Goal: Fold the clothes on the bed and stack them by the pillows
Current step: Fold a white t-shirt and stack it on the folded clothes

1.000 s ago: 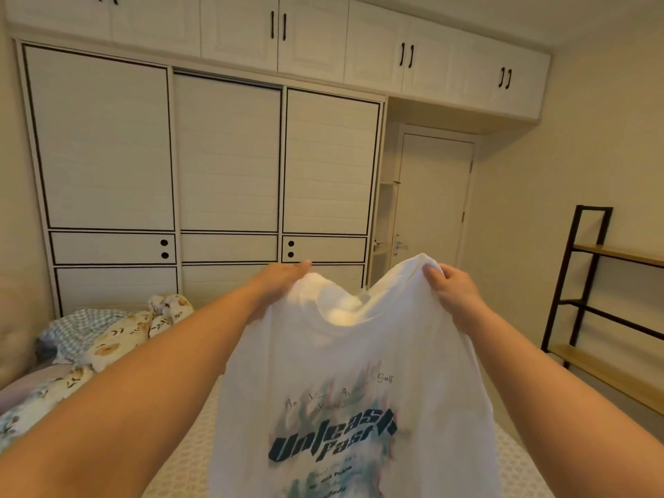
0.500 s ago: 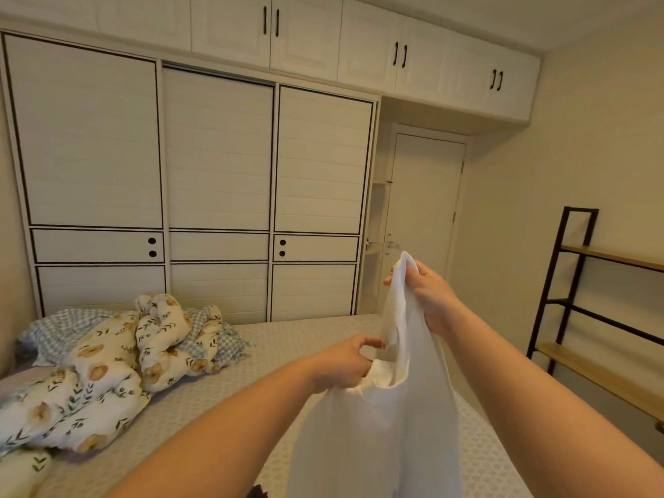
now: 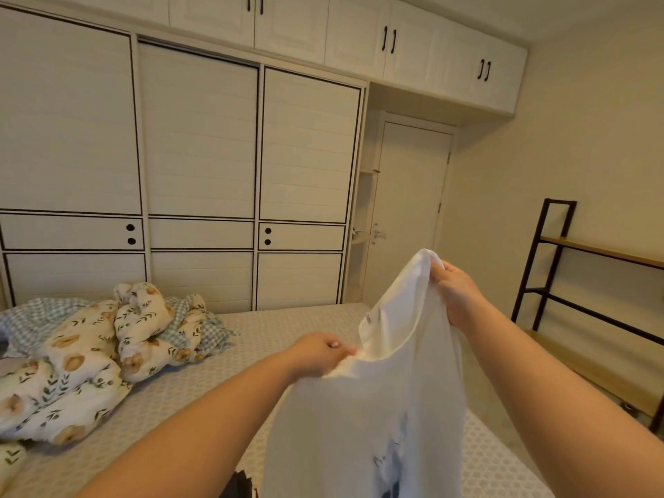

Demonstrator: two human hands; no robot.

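Nearest, a white shirt (image 3: 377, 418) hangs in the air over the bed (image 3: 258, 339), held up by both hands. Lower and closer, the left hand (image 3: 318, 355) pinches the fabric at the neckline, fingers curled round it. Higher and further out, the right hand (image 3: 458, 289) grips the shirt's raised top edge. Left of them, a rumpled floral quilt (image 3: 82, 357) lies heaped on the bed. Beyond stand the wardrobe (image 3: 201, 156), a closed door (image 3: 409, 210) and, at right, a shelf (image 3: 589, 274).
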